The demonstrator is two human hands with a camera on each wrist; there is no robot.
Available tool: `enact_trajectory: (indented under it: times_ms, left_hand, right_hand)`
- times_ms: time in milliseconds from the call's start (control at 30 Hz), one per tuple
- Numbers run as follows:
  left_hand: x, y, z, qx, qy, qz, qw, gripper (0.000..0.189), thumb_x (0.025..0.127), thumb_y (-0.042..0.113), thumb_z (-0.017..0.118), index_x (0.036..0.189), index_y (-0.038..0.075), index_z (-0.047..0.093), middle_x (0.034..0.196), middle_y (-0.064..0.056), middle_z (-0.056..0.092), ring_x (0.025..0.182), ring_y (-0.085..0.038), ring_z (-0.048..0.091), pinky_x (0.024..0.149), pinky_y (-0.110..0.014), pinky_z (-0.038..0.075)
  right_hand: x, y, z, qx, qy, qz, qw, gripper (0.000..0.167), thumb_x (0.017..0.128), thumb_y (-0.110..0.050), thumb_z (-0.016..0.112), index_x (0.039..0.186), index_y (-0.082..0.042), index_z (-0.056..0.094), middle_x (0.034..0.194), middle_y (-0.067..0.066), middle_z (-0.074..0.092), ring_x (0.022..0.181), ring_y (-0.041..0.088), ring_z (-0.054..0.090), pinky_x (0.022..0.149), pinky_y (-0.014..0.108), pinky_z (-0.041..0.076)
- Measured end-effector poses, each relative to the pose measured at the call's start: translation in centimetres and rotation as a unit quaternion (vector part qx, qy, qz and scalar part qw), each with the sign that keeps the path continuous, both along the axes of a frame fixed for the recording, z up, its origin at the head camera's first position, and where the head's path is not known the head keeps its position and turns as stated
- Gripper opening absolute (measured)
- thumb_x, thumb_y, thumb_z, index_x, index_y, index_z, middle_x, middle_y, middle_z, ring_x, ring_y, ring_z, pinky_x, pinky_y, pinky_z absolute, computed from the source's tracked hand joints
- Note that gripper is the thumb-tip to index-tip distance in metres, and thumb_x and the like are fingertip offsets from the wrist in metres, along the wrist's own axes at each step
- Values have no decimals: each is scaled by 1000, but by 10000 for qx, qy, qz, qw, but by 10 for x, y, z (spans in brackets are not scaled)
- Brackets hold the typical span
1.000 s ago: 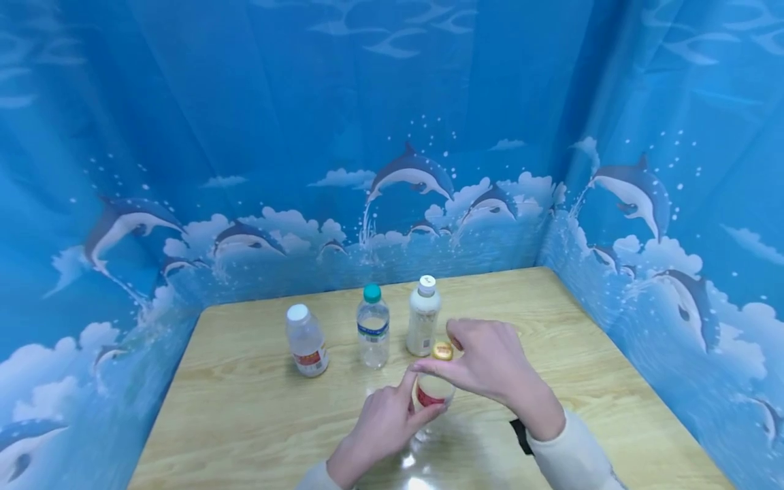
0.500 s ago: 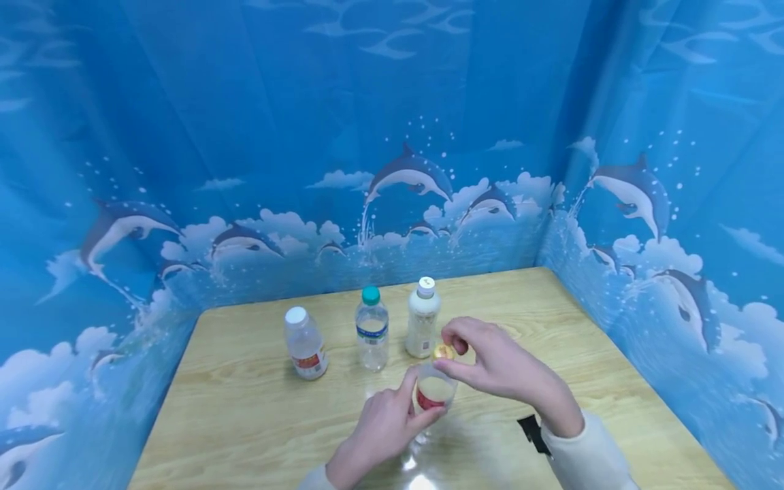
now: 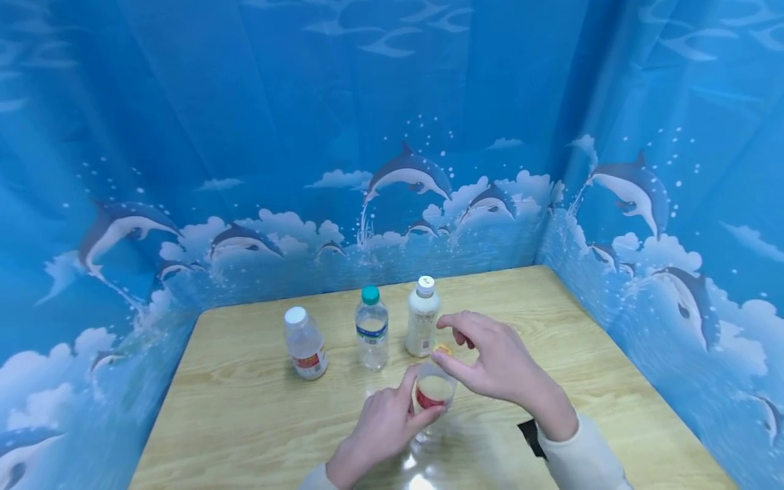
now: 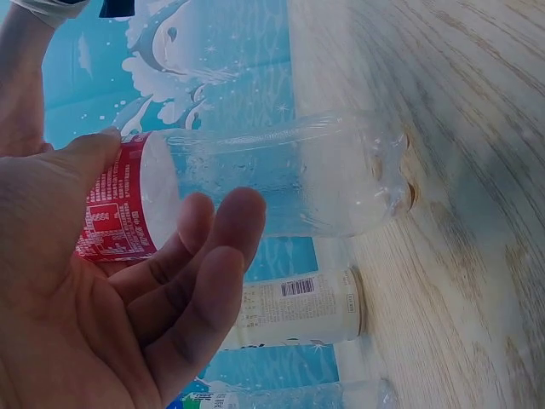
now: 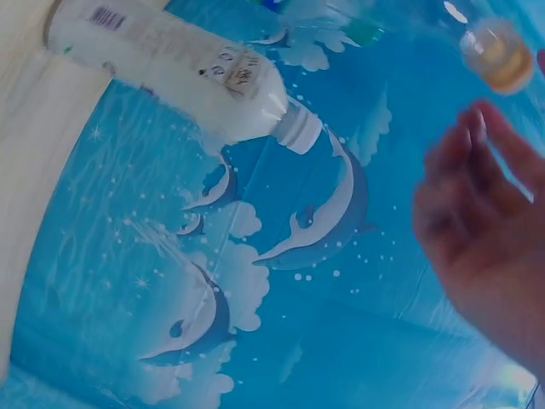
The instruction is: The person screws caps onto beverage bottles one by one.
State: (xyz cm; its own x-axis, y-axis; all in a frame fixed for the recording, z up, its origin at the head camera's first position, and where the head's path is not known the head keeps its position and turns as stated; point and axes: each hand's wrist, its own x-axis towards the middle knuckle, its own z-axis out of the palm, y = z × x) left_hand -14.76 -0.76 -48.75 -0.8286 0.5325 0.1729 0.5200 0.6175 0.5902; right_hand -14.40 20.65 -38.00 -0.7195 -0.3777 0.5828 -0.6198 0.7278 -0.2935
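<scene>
My left hand (image 3: 384, 420) grips a clear plastic bottle (image 3: 434, 389) around its red label (image 4: 115, 213), seen in the left wrist view. The bottle stands upright, its base on the tabletop. On its neck sits a gold cap (image 3: 444, 350), partly covered by my right thumb in the head view. Beside this cap is my right hand (image 3: 499, 357), thumb and index finger parted, the other fingers bent. The right wrist view shows the gold cap (image 5: 508, 68) apart from the blurred fingertips, with nothing held between them.
Behind the gripped bottle stands a whitish bottle (image 3: 422, 323) with a white cap. Left of it are a clear bottle (image 3: 372, 347) with a teal cap and a white-capped bottle (image 3: 306, 346). A blue dolphin curtain (image 3: 294, 136) borders the wooden table (image 3: 245, 422).
Half a second ago my right thumb and index finger were closed in on the gold cap; now they have spread apart. My left hand keeps its grip on the bottle.
</scene>
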Motion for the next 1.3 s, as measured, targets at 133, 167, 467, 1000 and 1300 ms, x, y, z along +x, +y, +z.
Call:
enact_trajectory:
  times_ms: [133, 167, 467, 1000, 1300]
  left_hand:
    - [1, 0, 0, 19, 77, 2, 10000, 63, 99, 64, 63, 141, 19, 50, 58, 19, 45, 47, 4, 41, 46, -18, 35]
    - [1, 0, 0, 25, 77, 9, 10000, 63, 98, 65, 63, 140, 19, 50, 58, 19, 44, 47, 4, 41, 46, -18, 35]
    - [0, 2, 1, 60, -35, -26, 10000, 63, 99, 66, 61, 138, 19, 51, 56, 18, 41, 44, 3, 36, 45, -18, 31]
    - [1, 1, 2, -57, 9, 105, 9999, 65, 98, 66, 62, 139, 17, 50, 57, 17, 44, 47, 2, 40, 47, -20, 33]
    - [1, 1, 1, -106, -25, 160, 9998, 63, 97, 67, 63, 138, 20, 51, 57, 17, 43, 46, 2, 40, 47, -20, 33]
  right_hand:
    - [1, 8, 3, -97, -591, 675, 9959, 32, 87, -20, 81, 118, -18, 73, 88, -15, 59, 79, 1, 52, 66, 20, 48]
    - [1, 9, 3, -75, -629, 764, 9951, 33, 85, -18, 81, 117, -18, 74, 89, -14, 60, 81, 0, 53, 68, 21, 50]
    - [0, 1, 4, 293, -782, 191, 9963, 25, 89, -30, 82, 88, -21, 58, 78, -14, 46, 68, 2, 43, 59, 18, 42]
    - [0, 2, 6, 399, -397, 97, 9984, 18, 90, -35, 77, 101, -22, 72, 73, -16, 50, 58, -5, 35, 50, 16, 32]
    - [4, 1, 9, 452, -789, 233, 9956, 14, 89, -28, 76, 99, -24, 68, 72, -19, 44, 60, -5, 35, 51, 16, 34]
